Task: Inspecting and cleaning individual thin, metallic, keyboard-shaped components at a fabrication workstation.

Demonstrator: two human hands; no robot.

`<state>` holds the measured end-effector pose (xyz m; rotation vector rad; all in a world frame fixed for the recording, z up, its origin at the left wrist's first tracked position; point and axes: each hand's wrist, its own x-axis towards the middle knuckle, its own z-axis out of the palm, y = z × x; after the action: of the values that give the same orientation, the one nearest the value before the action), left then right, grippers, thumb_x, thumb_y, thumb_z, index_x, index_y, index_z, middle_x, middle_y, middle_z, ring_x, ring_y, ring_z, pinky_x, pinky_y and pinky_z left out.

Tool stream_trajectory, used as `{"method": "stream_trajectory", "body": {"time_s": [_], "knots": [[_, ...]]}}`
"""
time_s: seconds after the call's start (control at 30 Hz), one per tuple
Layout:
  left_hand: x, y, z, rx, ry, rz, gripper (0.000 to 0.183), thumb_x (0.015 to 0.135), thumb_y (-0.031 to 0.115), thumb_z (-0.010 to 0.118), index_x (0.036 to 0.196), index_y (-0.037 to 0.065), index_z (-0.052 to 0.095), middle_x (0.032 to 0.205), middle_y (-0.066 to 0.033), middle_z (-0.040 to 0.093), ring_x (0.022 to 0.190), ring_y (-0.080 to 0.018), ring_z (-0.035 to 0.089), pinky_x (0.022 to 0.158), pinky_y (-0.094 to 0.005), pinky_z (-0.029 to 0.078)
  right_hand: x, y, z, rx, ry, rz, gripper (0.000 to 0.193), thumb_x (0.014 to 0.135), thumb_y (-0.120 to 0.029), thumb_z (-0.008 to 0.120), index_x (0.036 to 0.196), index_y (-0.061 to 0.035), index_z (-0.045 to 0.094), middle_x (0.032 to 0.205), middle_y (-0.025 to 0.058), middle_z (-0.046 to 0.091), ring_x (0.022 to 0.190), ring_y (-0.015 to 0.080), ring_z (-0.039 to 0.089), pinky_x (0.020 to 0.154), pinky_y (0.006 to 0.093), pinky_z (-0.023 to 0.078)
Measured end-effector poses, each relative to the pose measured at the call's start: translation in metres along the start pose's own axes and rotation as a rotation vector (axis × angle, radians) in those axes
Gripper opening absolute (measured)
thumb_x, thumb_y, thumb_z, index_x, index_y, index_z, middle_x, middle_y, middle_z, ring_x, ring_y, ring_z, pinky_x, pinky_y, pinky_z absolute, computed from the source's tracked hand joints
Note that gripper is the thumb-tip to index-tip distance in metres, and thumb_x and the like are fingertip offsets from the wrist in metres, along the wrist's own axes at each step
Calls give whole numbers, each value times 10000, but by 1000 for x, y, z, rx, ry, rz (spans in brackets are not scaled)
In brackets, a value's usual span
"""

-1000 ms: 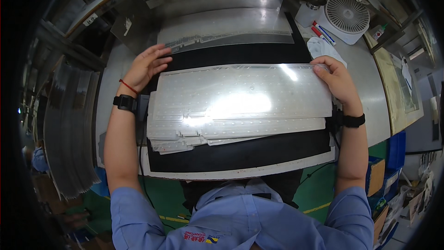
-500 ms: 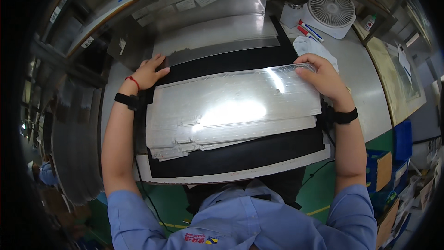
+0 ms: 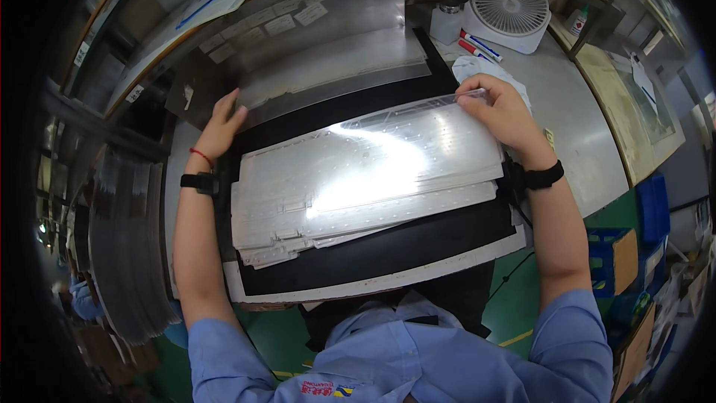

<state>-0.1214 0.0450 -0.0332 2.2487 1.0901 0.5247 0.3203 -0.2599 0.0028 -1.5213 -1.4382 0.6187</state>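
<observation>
A stack of clear plastic panels (image 3: 365,205) with small raised marks lies on a black mat (image 3: 358,257), its top sheet glaring under the light. At its far right corner, my right hand (image 3: 498,110) pinches the top panel's edge between thumb and fingers. My left hand (image 3: 221,127) is beside the mat's far left part, thumb apart from the fingers, with nothing in it. Whether its fingertips touch the clear sheet (image 3: 335,82) on the mat's far part I cannot tell. The near panels' left ends are stepped and uneven.
Behind the mat stands a metal panel (image 3: 328,15) with paper slips. At the far right are a white fan (image 3: 509,4), a bottle (image 3: 446,24), markers (image 3: 477,46) and a white cloth (image 3: 492,71). Stacked thin sheets (image 3: 130,246) stand left; blue crates (image 3: 608,257) are right.
The whole view has shifted and turned slightly. My left hand has drawn back a little from the far sheet's corner. The right hand keeps its pinch on the top panel.
</observation>
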Motion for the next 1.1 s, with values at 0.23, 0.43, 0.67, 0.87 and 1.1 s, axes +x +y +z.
{"method": "stream_trajectory", "body": {"time_s": [0.23, 0.43, 0.67, 0.87, 1.1], "knots": [[-25, 18, 2, -887, -339, -168, 626, 1020, 526, 341, 1333, 5, 489, 1100, -105, 657, 982, -150, 631, 849, -291, 506, 4, 11, 5, 203, 151, 40, 95, 932, -101, 621, 1006, -43, 618, 929, -6, 617, 881, 72, 558, 805, 217, 439], [-29, 15, 7, -840, -297, -145, 392, 1020, 329, 484, 1253, 26, 571, 922, 1, 655, 746, -57, 568, 647, -198, 445, 8, 23, 2, 217, 210, 74, 103, 937, -107, 615, 1015, -41, 602, 925, 6, 626, 888, 86, 590, 802, 224, 459], [-26, 9, 11, -885, -250, -147, 219, 1002, 223, 526, 1141, 68, 595, 886, 19, 638, 634, -37, 509, 561, -171, 401, 7, 21, 6, 276, 181, 93, 141, 957, -126, 595, 1067, -39, 585, 906, -1, 629, 847, 67, 590, 779, 212, 457], [-22, -2, 10, -950, -38, -207, 168, 1002, 200, 526, 1104, 78, 582, 911, -7, 642, 613, -19, 509, 512, -128, 394, 8, 13, 8, 348, 116, 213, 208, 977, -176, 573, 1101, -10, 584, 808, -25, 638, 770, 38, 575, 704, 189, 442], [-19, -3, 12, -960, -35, -199, 189, 1008, 189, 512, 1130, 63, 581, 912, -7, 636, 622, -21, 504, 524, -124, 407, 8, 28, -1, 273, 50, 180, 215, 981, -178, 566, 1112, -8, 585, 826, -11, 647, 762, 38, 578, 681, 182, 448]]}}
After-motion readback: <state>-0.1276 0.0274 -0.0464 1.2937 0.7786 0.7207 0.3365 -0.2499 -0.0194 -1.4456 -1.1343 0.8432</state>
